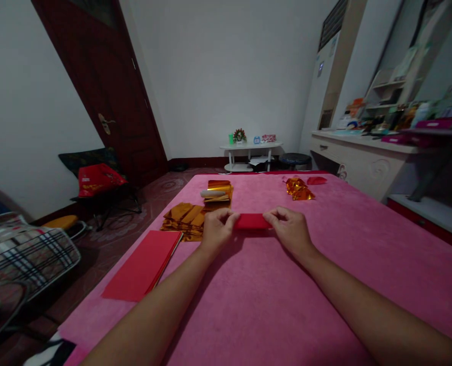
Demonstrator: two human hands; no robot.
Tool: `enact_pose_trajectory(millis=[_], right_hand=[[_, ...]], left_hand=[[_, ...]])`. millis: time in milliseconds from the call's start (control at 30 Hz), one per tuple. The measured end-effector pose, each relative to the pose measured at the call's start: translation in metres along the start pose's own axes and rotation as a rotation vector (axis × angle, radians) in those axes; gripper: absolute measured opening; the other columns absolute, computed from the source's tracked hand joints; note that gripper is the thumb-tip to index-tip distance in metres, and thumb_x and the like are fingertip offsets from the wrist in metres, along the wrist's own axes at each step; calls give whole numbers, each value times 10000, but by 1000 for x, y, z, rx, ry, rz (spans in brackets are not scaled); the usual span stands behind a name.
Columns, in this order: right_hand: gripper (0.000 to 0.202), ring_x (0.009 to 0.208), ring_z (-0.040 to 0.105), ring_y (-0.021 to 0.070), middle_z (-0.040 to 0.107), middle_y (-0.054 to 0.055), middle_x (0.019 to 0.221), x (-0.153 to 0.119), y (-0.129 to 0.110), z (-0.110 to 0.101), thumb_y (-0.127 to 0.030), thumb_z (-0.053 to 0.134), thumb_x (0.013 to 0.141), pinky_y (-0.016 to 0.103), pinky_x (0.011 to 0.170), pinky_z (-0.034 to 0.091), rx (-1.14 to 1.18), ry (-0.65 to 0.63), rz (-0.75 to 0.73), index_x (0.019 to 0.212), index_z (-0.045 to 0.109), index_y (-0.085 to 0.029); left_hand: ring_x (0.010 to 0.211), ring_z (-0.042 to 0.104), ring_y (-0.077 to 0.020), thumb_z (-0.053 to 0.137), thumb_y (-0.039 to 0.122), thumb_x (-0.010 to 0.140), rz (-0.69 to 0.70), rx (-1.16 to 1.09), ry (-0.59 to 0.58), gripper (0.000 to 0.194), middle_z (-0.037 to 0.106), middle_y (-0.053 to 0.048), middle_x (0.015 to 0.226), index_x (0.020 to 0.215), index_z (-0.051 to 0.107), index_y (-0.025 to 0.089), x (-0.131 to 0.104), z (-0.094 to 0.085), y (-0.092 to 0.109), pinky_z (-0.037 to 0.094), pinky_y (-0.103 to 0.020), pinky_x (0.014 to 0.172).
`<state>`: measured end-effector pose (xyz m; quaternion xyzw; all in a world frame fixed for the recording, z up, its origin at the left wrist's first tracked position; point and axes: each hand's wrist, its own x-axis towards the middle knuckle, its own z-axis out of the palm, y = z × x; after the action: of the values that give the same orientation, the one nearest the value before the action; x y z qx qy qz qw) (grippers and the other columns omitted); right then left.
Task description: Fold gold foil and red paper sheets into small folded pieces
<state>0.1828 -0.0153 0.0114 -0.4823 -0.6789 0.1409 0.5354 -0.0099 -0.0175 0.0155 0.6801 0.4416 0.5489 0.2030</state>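
We count one small red paper piece [251, 221], stretched level between two hands at the middle of the pink surface [271, 300]. The left hand [218, 230] pinches its left end between thumb and curled fingers; the right hand [291, 229] pinches the other end alike. The hands are apart, at about the same height, thumbs pointing toward each other. Both forearms run in from the lower corners, converging as they reach forward, elbows out of view. Whether the paper touches the surface beneath, we cannot tell.

Near the left forearm we find one stack of red sheets [144, 264], its sheets too tight to count. Just beyond it lies one pile of folded gold pieces [183, 218], fanned and overlapping, and behind the left hand one taller gold stack [218, 185] with one pale rounded object [212, 194] on it. Farther off to the right sit one crumpled gold heap [299, 189] and one red scrap [317, 180].

By the back wall, one low white stand [248, 146] bears a green cup [231, 138], a flowered plant [240, 134], a small blue item [257, 140] and a patterned box [269, 138]. To our left, one red bag [99, 179] rests on a chair [86, 158].
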Motion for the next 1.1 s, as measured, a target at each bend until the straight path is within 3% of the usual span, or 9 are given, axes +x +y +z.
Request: enact_pose_trajectory(millis=[233,433,600,867,1033,1100], right_hand=[[276,488,473,111,559,-8,560,15,-22,-6,-419,603,726,216,447,333,358,82,208,644,571,-157],[289,486,492,121,570,-8,554,15,-12,-7,-442,603,730,222,448,350,351,60,231,662,581,-162],[315,529,536,137,602,-2,588,11,-5,-3,-468,599,736,228,482,387,337,57,231,691,594,-156],[413,446,511,121,621,9,612,7,2,3,-545,533,772,228,443,399,420,36,367,918,568,-160],[412,556,578,148,618,-10,643,6,-5,4,-431,645,707,251,528,454,519,30,333,1007,524,-177],[421,577,579,144,603,-24,646,6,-7,3,-367,665,686,248,545,453,520,20,306,1038,523,-183]], left_hand=[[404,451,-68,633,451,714,-227,-450,166,330,489,49,479,634,544,144,17,-10,-1,344,-184,435],[427,478,-62,598,598,684,-436,-591,68,472,538,15,540,709,587,127,13,-11,-2,360,-178,449],[446,422,-46,758,424,575,-371,-452,-12,354,531,21,515,590,586,115,7,1,7,299,-171,441],[486,473,-67,742,358,592,-365,-514,119,285,572,18,554,662,601,120,5,5,3,359,-175,478],[496,515,-78,735,366,617,-389,-526,57,297,602,5,595,702,586,124,0,9,-7,398,-186,497],[532,557,-94,735,341,626,-387,-568,37,306,624,1,633,800,592,135,-1,11,-8,435,-204,541]])
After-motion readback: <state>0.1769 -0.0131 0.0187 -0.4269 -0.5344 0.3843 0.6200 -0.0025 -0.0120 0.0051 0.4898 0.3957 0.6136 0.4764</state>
